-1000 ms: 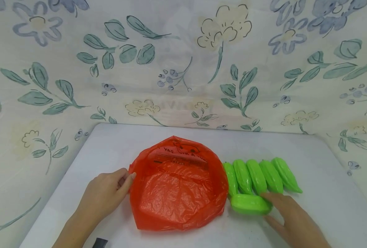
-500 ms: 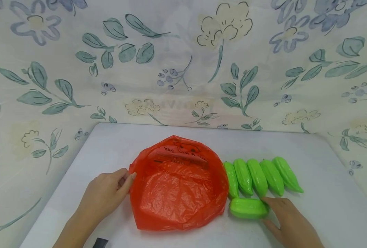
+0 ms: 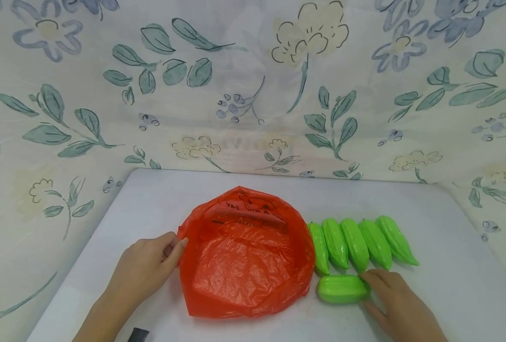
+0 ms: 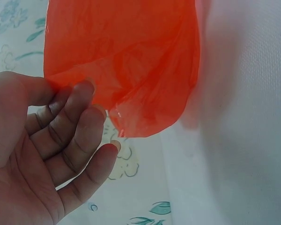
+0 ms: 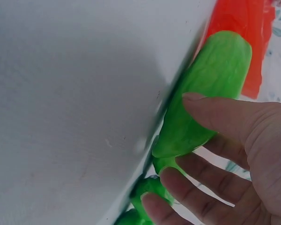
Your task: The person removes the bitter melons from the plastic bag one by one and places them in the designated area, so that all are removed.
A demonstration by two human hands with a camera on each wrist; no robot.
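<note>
A red plastic bag [image 3: 244,266] stands with its mouth wide, black print showing on its inner far side. At its left rim my left hand [image 3: 148,261] pinches the plastic between thumb and index finger; in the left wrist view the other fingers of this hand [image 4: 70,140] are bent loosely below. To the right of the bag, a glossy green ridged cucumber [image 3: 342,289] lies crosswise on the table. My right hand [image 3: 400,301] holds its right end, with the thumb [image 5: 210,110] on one side in the right wrist view. Several similar cucumbers [image 3: 355,244] lie in a row behind it.
The white table [image 3: 150,204] is backed by a floral-patterned cloth [image 3: 253,95], which also runs along both sides. A small dark object [image 3: 139,335] shows at the lower edge, near the left forearm. The leftmost cucumber of the row lies against the bag's right side.
The cucumber in my right hand has moved slightly toward the front, away from the row, and now lies lower. My left hand and the bag have stayed in place.
</note>
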